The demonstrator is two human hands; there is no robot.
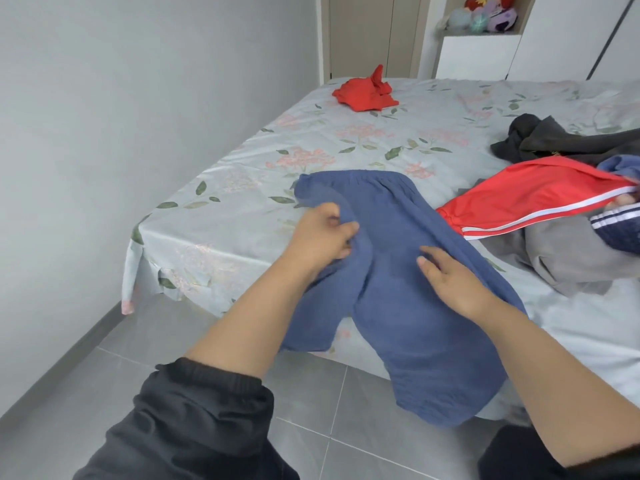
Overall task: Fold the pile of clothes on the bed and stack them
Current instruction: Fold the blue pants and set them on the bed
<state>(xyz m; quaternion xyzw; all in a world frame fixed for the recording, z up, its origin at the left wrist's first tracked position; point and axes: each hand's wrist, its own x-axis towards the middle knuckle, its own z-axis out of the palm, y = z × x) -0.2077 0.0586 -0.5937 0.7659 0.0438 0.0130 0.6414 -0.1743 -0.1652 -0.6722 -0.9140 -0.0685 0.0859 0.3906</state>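
A pair of blue trousers (398, 278) lies spread on the bed (242, 202), waistband toward the far side, both legs hanging over the near edge. My left hand (322, 237) pinches a fold of the blue cloth near the crotch. My right hand (450, 282) rests flat on the right leg, fingers straight. To the right lies a heap of clothes: red shorts (530, 199) with white stripes, a grey garment (571, 261), a navy striped piece (620, 230) and a dark garment (561, 140).
A crumpled red garment (365, 91) sits alone near the far side of the bed. A grey wall runs along the left, with tiled floor (138, 358) between it and the bed. A shelf with plush toys (485, 15) stands behind the bed.
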